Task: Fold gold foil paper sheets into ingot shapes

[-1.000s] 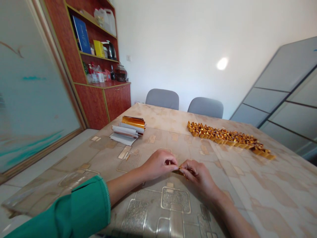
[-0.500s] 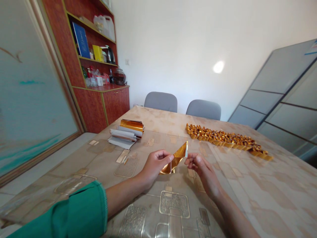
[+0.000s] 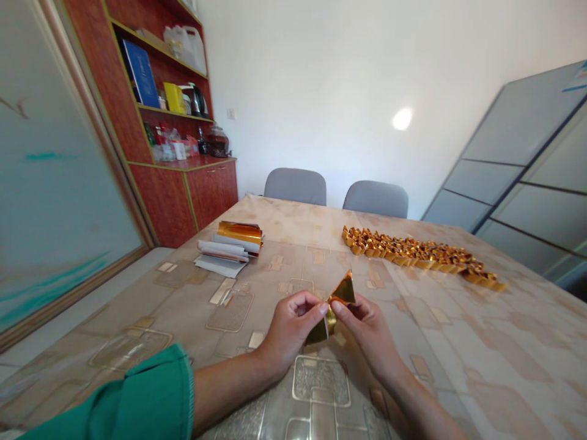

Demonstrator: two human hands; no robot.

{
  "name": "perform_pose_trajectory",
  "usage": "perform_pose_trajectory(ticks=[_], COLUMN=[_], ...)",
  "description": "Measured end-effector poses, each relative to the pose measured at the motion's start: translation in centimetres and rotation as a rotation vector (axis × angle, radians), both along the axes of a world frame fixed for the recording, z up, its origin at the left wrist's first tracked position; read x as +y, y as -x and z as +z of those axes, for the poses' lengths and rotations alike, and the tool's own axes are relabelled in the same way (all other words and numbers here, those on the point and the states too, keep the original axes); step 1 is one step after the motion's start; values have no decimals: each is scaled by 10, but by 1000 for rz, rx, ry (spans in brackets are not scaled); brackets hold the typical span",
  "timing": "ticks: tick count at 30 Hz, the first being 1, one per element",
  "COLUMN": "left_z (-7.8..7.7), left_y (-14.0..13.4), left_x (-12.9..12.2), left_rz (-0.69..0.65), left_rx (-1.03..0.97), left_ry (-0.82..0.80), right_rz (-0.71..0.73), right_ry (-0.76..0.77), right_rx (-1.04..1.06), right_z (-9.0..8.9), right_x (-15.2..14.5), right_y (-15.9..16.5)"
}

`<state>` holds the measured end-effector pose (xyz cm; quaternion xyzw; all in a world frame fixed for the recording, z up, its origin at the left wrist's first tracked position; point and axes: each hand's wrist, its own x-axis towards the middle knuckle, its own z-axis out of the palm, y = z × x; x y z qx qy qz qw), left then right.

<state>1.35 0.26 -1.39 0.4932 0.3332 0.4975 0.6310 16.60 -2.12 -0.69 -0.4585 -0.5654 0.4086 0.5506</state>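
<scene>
A partly folded sheet of gold foil paper (image 3: 345, 288) is between my two hands, just above the table in front of me. Its pointed corner sticks up at the upper right, and a flap with a pale edge hangs at the lower left. My left hand (image 3: 297, 324) pinches the paper between thumb and fingers. On its other side my right hand (image 3: 367, 327) grips it too, thumb pressed on the middle near the left thumb. The fingers behind the paper are partly hidden.
On the left of the table lies a stack of gold and grey paper sheets (image 3: 224, 250). Folded gold paper pieces (image 3: 413, 250) stand in rows at the right. Beyond the patterned table (image 3: 293, 223) are two grey chairs (image 3: 296, 185) and a red-brown cabinet (image 3: 211, 195).
My right hand has moved in and taken hold of the gold paper, pressing its thumb on it. Both hands are slightly lower, and the paper's upper part is folded differently.
</scene>
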Motion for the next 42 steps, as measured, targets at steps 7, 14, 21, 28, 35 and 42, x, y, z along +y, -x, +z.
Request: perform_pose_trajectory(ticks=[7, 14, 21, 28, 35, 42], left_z=[-1, 5, 0, 7, 11, 14], left_y=[0, 2, 1, 6, 10, 13], left_x=[-2, 2, 0, 7, 10, 12], left_rz=[-11, -142, -220, -271, -108, -215], left_rx=[1, 29, 87, 25, -24, 19], left_ry=[19, 110, 168, 304, 279, 305], right_rz=[-91, -70, -99, -29, 56, 64], right_ry=[-49, -75, -57, -45, 41, 40], right_rx=[-103, -184, -138, -143, -84, -130], right_z=[4, 8, 8, 11, 2, 5], right_x=[1, -2, 0, 3, 4, 2], right_y=[-7, -7, -7, -7, -4, -4])
